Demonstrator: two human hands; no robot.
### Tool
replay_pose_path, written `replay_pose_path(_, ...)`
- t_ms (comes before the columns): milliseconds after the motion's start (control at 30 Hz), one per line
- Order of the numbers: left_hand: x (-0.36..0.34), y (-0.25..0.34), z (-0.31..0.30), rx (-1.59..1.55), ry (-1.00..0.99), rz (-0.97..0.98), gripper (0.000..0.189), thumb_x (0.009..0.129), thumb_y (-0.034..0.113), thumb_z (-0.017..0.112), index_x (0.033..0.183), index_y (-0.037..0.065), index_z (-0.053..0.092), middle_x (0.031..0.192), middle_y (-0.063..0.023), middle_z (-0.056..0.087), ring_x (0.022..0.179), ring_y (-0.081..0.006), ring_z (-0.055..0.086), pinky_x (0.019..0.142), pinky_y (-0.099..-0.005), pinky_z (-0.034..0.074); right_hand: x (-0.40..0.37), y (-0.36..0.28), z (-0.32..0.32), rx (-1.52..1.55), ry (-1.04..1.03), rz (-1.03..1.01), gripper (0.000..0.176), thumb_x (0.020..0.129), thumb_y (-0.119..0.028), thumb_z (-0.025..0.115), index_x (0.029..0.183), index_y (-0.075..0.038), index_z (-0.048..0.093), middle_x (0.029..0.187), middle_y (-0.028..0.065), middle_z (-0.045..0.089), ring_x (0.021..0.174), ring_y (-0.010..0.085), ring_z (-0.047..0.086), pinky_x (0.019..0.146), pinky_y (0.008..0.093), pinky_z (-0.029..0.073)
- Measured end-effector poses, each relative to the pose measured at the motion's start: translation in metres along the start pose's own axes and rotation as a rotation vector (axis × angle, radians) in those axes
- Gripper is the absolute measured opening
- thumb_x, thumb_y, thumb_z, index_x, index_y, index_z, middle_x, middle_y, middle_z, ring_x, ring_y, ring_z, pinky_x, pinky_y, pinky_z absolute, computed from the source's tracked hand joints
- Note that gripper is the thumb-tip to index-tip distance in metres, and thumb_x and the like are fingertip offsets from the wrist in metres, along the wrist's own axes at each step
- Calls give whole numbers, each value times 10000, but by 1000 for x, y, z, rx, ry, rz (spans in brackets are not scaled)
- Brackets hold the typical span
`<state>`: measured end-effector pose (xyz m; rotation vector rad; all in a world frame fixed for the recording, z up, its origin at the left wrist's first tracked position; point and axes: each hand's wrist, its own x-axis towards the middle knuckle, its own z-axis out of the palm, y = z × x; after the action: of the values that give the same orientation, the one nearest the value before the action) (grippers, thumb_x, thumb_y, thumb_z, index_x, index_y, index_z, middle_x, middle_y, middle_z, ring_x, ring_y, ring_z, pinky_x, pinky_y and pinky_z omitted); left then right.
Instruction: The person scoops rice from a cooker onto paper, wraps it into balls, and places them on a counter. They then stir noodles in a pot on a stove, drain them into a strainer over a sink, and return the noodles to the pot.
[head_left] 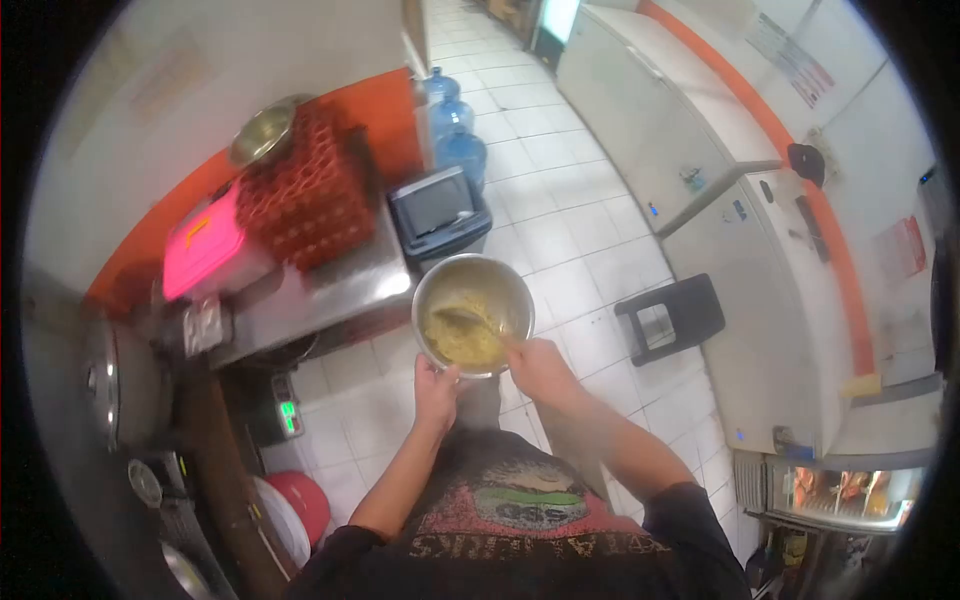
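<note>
A metal mixing bowl (518,285) is held out in front of my body, tilted so that its inside faces me. My left hand (436,393) grips its near left rim, thumb near the edge. In the bowl lies a yellow, thick-looking mixture (468,347), some of it smeared up the wall. My right hand (541,370), at the near right rim, is closed round the handle of a spoon (456,315). The spoon's head rests in the mixture; most of its handle is hidden by my fingers.
At left, a metal table (350,275) bears stacked red egg trays (305,190), another metal bowl (262,136) and a pink-lidded box (205,245). Beyond are a lidded bin (440,212) and blue water jugs (460,150). A black stool (672,318) and white chest freezers (740,290) stand right.
</note>
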<state>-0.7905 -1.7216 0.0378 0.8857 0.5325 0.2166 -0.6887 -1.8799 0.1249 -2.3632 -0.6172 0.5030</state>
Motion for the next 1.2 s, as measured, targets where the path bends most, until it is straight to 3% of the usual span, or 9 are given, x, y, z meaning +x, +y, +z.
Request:
replay_pose_path(233, 173, -7, 99, 29, -143, -53, 343, 927, 55, 603, 1191, 67, 385, 1259, -145, 550, 1106, -288, 628, 874, -482, 600, 108, 48, -108, -34, -68, 191, 352, 902, -125, 518, 1200, 13, 646, 825, 291, 652, 786, 448, 649, 728, 494, 520)
replay_pose_path(267, 190, -5, 116, 17, -165, -70, 344, 929, 58, 605, 1193, 67, 384, 1262, -142, 549, 1107, -285, 628, 871, -478, 601, 128, 70, -103, -30, 24, 75, 355, 904, -132, 527, 1205, 13, 646, 825, 293, 650, 796, 449, 651, 717, 491, 522)
replay_pose_path(400, 261, -2, 183, 52, -249, -101, 353, 934, 63, 606, 1206, 70, 383, 1277, -133, 541, 1116, -274, 624, 874, -475, 600, 208, 110, -162, 82, 374, 241, 335, 913, -141, 520, 1169, 23, 660, 814, 290, 649, 762, 457, 648, 698, 509, 522)
replay_pose_path(500, 320, -14, 224, 73, -278, -77, 353, 937, 61, 599, 1216, 71, 384, 1286, -133, 535, 1124, -273, 618, 887, -488, 591, 227, 144, -200, -81, 252, 322, 310, 916, -140, 508, 1119, 25, 676, 798, 281, 650, 746, 452, 650, 696, 508, 525)
replay_pose_path(633, 400, -34, 300, 88, -303, -75, 327, 941, 46, 577, 1205, 64, 385, 1286, -139, 531, 1129, -281, 611, 902, -507, 582, 290, 191, -239, 52, 262, 109, 257, 922, -134, 490, 1031, 19, 665, 782, 274, 646, 773, 448, 653, 732, 519, 512)
replay_pose_path(700, 435, -46, 335, 93, -322, -74, 311, 941, 29, 562, 1195, 69, 387, 1286, -134, 529, 1138, -281, 606, 900, -508, 582, 337, 220, -278, 78, 262, 205, 232, 925, -131, 487, 982, 24, 648, 796, 285, 643, 802, 452, 647, 755, 521, 505)
replay_pose_path(767, 465, -42, 368, 115, -280, -73, 305, 938, 16, 555, 1188, 73, 390, 1280, -127, 530, 1145, -279, 602, 893, -510, 582, 384, 252, -313, 184, 429, 244, 227, 923, -127, 480, 957, 27, 644, 799, 284, 645, 812, 449, 647, 763, 523, 504)
replay_pose_path(933, 550, -49, 450, 67, -170, -9, 302, 930, 2, 541, 1188, 76, 402, 1238, -114, 543, 1112, -271, 612, 865, -519, 593, 437, 311, -378, 0, 86, 112, 291, 949, -202, 475, 1089, -7, 639, 876, 276, 647, 878, 456, 621, 785, 527, 484)
replay_pose_path(1200, 673, -17, 519, 65, -38, 26, 335, 933, 2, 537, 1230, 68, 396, 1230, -125, 551, 1088, -271, 624, 851, -502, 602, 629, 337, -475, 207, 326, 76, 240, 932, -128, 482, 987, 21, 661, 819, 290, 636, 824, 463, 632, 742, 498, 502)
